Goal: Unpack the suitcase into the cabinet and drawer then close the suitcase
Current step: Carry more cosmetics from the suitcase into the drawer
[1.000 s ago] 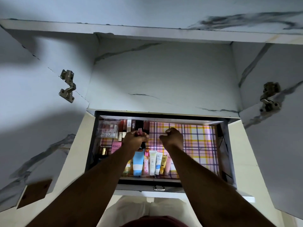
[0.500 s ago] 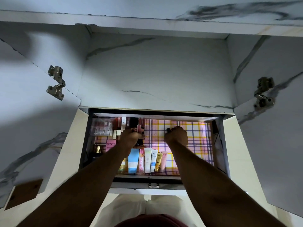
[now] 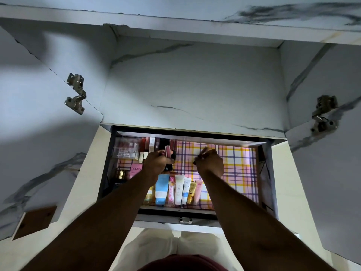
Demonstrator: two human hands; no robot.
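An open drawer [image 3: 266,173] with a pink and yellow plaid liner sits below the open cabinet [image 3: 193,90]. My left hand [image 3: 156,163] is inside the drawer, shut on a pink lip gloss tube [image 3: 168,151] near upright cosmetics at the back left. My right hand [image 3: 210,163] hovers over the plaid liner, fingers pinched on a thin dark stick [image 3: 201,153]. A row of lying tubes [image 3: 180,189] fills the drawer's front. A pink Pond's box [image 3: 136,170] lies at the left. The suitcase is out of view.
Two marbled cabinet doors stand open, left door [image 3: 39,133] and right door [image 3: 332,182], each with a metal hinge [image 3: 75,93]. The drawer front carries a small metal handle [image 3: 185,220]. The right half of the liner [image 3: 240,173] is bare.
My left hand has shifted slightly, the pink tube now standing above its fingers. My right hand moved a little right and now shows a thin stick at its fingertips.
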